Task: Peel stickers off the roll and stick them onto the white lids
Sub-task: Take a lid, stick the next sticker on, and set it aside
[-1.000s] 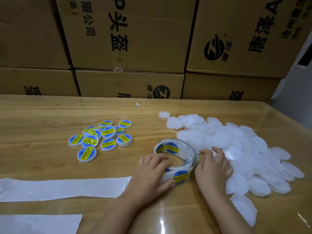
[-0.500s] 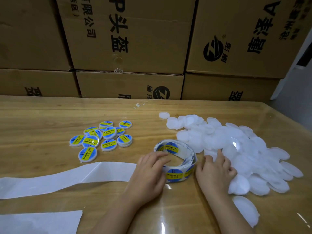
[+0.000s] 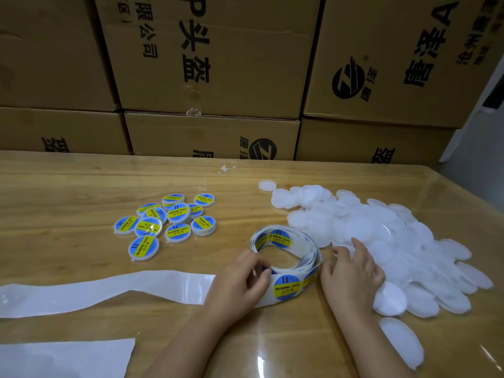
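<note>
One sticker roll (image 3: pixel 285 257) is sat loosely wound, opening up, near the middle of the wooden table (image 3: pixel 68 186). It's pinched at its near edge by the curled fingers of the left hand (image 3: pixel 240 285). The right hand (image 3: pixel 351 271) is laid fairly flat, fingers relaxed, on the pile of plain white lids (image 3: pixel 395 236) just right of the roll, way too many to be counted. About eleven labelled lids (image 3: pixel 177 214) are clustered well off to the left. One bare backing strip (image 3: pixel 109 290) is stretched leftward from the roll, with one white sheet (image 3: pixel 65 356) nearer the camera. Six cardboard boxes (image 3: pixel 218 64) are stacked behind in two rows.
</note>
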Demonstrator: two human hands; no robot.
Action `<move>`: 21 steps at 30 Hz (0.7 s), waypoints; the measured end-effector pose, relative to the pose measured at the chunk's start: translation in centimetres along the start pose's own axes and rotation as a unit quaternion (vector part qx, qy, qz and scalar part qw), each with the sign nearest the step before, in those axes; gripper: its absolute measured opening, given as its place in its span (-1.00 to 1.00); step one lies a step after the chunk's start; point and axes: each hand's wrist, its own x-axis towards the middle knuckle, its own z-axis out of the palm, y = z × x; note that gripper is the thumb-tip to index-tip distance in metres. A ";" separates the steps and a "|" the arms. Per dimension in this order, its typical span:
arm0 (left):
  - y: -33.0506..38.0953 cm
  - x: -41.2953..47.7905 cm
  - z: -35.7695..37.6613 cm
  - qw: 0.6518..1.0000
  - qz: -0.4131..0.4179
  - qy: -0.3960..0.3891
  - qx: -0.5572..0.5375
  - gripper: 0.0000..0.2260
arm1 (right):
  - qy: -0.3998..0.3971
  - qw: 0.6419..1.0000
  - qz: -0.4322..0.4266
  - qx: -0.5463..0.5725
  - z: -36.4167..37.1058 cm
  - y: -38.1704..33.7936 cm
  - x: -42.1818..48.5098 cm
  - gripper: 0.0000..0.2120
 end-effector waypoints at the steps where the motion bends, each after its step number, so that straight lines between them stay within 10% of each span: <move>1: -0.1 0.0 0.0 1.000 -0.004 -0.003 -0.002 -0.96 | 0.001 1.000 0.002 0.007 0.0 -0.1 0.0 -0.73; 15: -0.1 0.0 -0.1 0.999 -0.028 -0.011 -0.021 -0.96 | 0.110 0.975 -0.030 0.190 -0.8 -0.9 -0.1 -0.55; 21: 0.3 0.6 -0.8 0.929 -0.201 0.024 -0.308 -0.80 | 0.212 0.937 -0.158 0.229 -1.0 -1.8 -0.7 -0.62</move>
